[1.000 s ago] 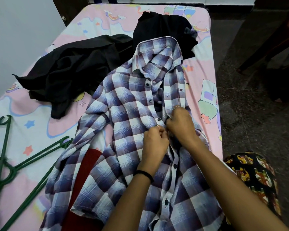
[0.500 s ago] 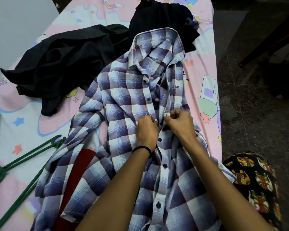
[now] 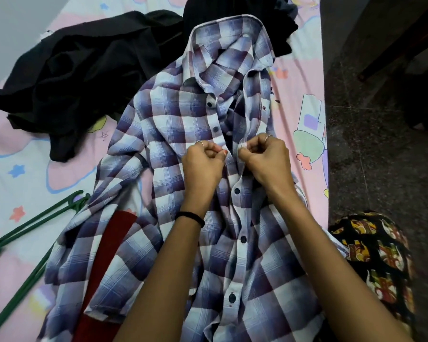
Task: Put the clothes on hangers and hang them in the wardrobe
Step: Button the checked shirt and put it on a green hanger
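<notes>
The plaid shirt (image 3: 173,149) lies face up on the bed (image 3: 304,77), collar away from me. I judge it light, limp cotton that will slump unless I take it at placket, collar or shoulders. My left hand (image 3: 203,166) pinches the button edge and my right hand (image 3: 265,159) pinches the buttonhole edge, slightly apart. Black clothes (image 3: 84,77) crowd the collar. 2 green hangers (image 3: 32,225) lie left; the bed edge is close on the right.
</notes>
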The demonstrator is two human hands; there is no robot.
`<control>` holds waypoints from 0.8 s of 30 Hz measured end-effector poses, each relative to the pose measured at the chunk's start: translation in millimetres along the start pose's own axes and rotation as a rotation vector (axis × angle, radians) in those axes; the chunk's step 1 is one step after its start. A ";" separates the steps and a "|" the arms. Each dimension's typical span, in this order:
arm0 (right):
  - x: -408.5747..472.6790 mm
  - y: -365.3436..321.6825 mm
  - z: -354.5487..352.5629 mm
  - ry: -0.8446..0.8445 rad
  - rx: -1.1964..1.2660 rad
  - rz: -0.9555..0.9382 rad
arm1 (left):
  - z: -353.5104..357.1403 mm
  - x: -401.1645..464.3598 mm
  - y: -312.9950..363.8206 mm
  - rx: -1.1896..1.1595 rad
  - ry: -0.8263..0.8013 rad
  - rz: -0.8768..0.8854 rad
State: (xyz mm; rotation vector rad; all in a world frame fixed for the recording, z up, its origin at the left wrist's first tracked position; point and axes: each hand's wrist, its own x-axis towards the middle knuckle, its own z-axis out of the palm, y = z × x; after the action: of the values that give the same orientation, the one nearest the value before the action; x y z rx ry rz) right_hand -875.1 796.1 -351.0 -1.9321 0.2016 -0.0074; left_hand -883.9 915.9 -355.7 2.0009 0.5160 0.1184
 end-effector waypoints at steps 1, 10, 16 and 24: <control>-0.4 -3.9 0.6 0.003 -0.015 -0.023 | -1.2 0.4 2.8 -0.013 -0.011 0.011; -0.2 -12.0 3.7 -0.047 -0.114 -0.091 | -3.3 -4.8 13.4 -0.091 -0.047 0.049; -0.1 -8.9 2.8 -0.077 -0.120 -0.113 | -3.5 -4.9 12.7 -0.119 -0.057 0.042; 0.3 -4.3 3.1 -0.094 -0.010 -0.085 | -1.6 -2.4 14.8 -0.233 -0.074 -0.042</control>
State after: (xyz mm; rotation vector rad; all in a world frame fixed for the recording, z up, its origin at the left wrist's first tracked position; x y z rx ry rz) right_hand -873.9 800.4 -348.1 -1.9450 0.0571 0.0279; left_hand -882.0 910.6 -341.7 1.7599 0.4738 0.0743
